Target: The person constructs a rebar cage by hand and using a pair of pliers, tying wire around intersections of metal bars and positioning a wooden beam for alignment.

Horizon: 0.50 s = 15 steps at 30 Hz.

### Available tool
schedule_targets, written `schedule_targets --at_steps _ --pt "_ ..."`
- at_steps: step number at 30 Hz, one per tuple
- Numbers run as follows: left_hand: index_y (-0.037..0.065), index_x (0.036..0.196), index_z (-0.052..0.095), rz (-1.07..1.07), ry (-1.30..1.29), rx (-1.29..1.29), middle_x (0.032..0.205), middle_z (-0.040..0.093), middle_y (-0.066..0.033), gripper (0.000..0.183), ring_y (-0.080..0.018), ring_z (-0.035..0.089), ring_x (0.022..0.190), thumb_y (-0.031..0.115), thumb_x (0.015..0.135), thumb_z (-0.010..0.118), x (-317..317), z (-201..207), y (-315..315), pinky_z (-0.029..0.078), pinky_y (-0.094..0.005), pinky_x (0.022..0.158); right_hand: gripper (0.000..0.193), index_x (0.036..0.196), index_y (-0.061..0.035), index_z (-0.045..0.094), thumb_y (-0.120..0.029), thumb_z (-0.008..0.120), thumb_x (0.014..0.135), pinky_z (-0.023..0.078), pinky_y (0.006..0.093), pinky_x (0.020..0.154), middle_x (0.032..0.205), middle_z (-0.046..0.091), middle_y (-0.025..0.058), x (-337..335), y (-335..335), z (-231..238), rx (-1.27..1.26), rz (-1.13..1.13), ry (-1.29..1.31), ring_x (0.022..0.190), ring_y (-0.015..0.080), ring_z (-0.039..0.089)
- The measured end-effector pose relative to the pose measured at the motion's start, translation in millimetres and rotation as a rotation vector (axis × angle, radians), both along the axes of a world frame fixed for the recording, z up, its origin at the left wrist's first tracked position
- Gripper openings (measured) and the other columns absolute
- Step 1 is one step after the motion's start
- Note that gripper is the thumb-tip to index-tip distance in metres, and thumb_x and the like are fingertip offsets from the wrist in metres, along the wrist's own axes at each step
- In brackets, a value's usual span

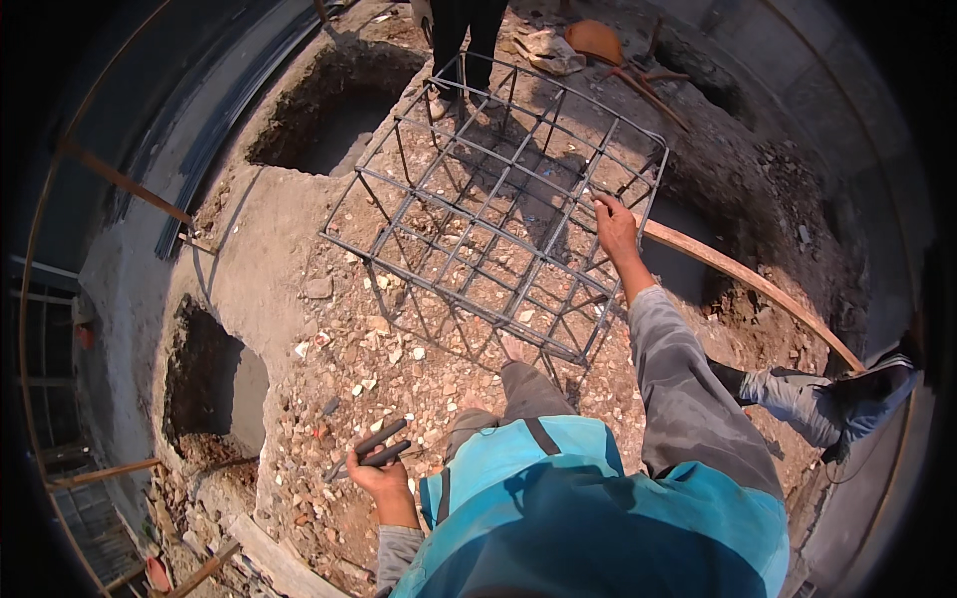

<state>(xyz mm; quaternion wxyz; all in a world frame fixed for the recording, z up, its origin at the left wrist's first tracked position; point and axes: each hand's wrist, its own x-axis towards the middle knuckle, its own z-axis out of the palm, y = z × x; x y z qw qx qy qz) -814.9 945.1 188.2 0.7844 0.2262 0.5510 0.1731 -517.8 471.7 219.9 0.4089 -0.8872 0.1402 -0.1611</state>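
Note:
A rebar cage of crossed steel bars stands on the rubble ground in front of me. My right hand reaches over its right side, with thumb and fingers pinched together by a bar crossing. What lies between those fingertips is too small to make out. Low on the left, away from the cage, my left hand is closed around a pair of pincers. The two dark handles stick out to the right of the fingers.
Pits are dug at the upper left, lower left and right. A wooden plank runs from the cage to the right. One person stands beyond the cage, another at the right. An orange hard hat lies at the back.

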Motion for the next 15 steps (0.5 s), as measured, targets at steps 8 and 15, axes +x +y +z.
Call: schedule_targets --at_steps 8,15 --pt "0.011 0.083 0.056 0.143 0.247 0.120 0.061 0.048 0.0004 0.034 -0.0126 0.042 0.048 0.039 0.091 0.039 -20 16 -30 0.027 -0.0255 0.037 0.026 0.108 -0.0109 0.068 -0.024 0.054 0.089 0.050 0.0445 0.086 0.104 0.067 0.0174 113 31 -89 -0.240 0.063 0.227 0.098 0.0365 0.063" --pt "0.012 0.085 0.055 0.155 0.348 0.164 0.060 0.050 0.0011 0.032 -0.0113 0.046 0.048 0.038 0.091 0.038 -44 5 -62 0.032 -0.0249 0.038 0.035 0.122 -0.0115 0.059 -0.019 0.052 0.089 0.047 0.0476 0.089 0.106 0.065 0.0221 179 43 -177 -0.322 0.211 0.418 0.101 0.0391 0.061"
